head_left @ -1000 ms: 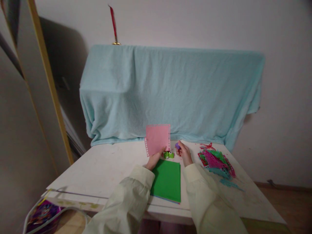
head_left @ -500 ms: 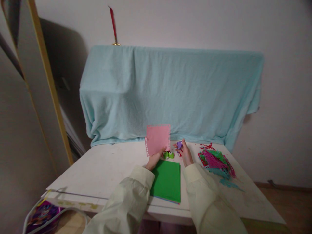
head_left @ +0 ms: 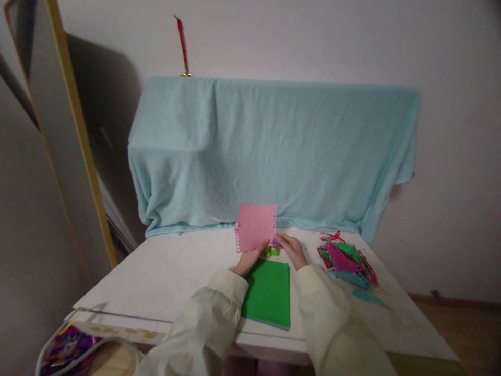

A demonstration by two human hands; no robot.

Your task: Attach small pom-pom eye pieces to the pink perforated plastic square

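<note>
My left hand (head_left: 248, 259) holds a pink paper sheet (head_left: 255, 225) upright by its lower edge; small holes run down its left side. My right hand (head_left: 290, 249) grips a small purple punch (head_left: 276, 242) right at the sheet's lower right corner. A green punch (head_left: 271, 251) lies on the white table (head_left: 164, 271) between the two hands. A stack of paper with a green sheet on top (head_left: 268, 292) lies flat just in front of my hands.
A heap of punched pink, green and teal paper scraps (head_left: 346, 258) lies on the right of the table. A light blue cloth (head_left: 274, 151) drapes something bulky at the back. A bag with colourful contents (head_left: 68, 347) sits below the table's left corner.
My right hand has moved left with the purple punch, from beside the scraps to the pink sheet's lower right corner. The left hand has kept the sheet upright.
</note>
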